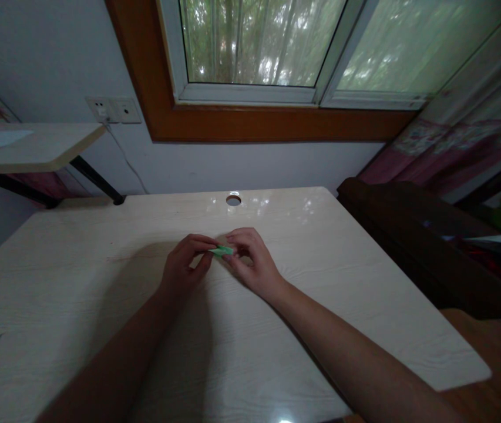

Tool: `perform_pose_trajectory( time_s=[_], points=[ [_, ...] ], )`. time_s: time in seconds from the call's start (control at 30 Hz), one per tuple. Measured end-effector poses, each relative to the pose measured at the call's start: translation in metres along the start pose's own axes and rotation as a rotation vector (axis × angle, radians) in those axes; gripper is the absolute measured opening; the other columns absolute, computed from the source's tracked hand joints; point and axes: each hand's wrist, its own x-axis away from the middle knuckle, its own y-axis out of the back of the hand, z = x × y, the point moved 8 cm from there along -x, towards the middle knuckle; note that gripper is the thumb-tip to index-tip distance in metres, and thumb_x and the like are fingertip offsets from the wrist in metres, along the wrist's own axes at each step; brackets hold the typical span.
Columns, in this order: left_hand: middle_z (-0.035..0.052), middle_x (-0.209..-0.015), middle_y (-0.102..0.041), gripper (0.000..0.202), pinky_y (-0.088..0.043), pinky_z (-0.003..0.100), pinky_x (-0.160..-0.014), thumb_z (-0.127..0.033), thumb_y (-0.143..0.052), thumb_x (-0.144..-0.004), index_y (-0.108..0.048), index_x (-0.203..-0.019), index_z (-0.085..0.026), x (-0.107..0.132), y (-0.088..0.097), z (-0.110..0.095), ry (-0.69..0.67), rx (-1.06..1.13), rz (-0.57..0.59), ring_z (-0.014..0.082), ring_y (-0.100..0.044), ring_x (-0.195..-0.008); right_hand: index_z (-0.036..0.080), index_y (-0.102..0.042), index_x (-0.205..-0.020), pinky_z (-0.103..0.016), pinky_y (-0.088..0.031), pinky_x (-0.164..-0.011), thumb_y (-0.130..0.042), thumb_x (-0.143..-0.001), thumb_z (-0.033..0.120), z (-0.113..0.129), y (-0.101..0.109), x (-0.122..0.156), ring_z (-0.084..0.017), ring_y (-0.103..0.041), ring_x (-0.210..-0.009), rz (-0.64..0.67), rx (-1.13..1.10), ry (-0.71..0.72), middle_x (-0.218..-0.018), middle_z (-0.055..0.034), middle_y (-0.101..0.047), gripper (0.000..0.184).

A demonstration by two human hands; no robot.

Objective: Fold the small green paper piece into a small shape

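A small green piece, thin and folded-looking like paper (221,251), is held between both hands just over the table. My left hand (187,258) pinches its left end between thumb and fingers. At the other end, my right hand (252,258) grips it with thumb and fingertips, the fingers curled around the edge. The fingertips cover part of the piece, and its exact kind is too small to make out.
The pale wood-grain table (78,305) has a round cable hole (233,200) near its back edge. A raised shelf (34,150) on black legs stands at the back left. Dark wooden furniture (417,247) borders the right side. A window (259,47) lies beyond, with a wall socket (113,110) left of it.
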Motion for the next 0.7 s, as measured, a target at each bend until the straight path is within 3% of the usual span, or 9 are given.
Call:
perform_pose_trajectory(
  time_s=[0.2,0.7],
  points=[
    [0.0069,-0.105,-0.071,0.016,-0.055,0.034,-0.085,-0.011,-0.061,-0.091,-0.064,-0.103,-0.022,-0.002,-0.002,-0.005,-0.025,-0.001,0.019,0.0171,-0.068,-0.097,0.026,-0.066,-0.105,-0.038,-0.053,-0.095,-0.061,-0.094,0.019,0.014,0.002,-0.003,-0.019,-0.058,-0.112,0.038,0.069,0.097,-0.116,-0.0077,-0.059,0.013],
    [0.0065,-0.102,-0.073,0.010,-0.057,0.031,-0.082,-0.018,-0.062,-0.092,-0.068,-0.099,-0.022,-0.003,-0.005,-0.002,0.029,0.019,0.037,0.0163,-0.070,-0.094,0.025,-0.068,-0.096,-0.038,-0.054,-0.090,-0.062,-0.094,0.022,0.011,0.002,-0.005,-0.019,-0.063,-0.104,0.039,0.028,0.063,-0.108,-0.0076,-0.064,0.007]
  ],
)
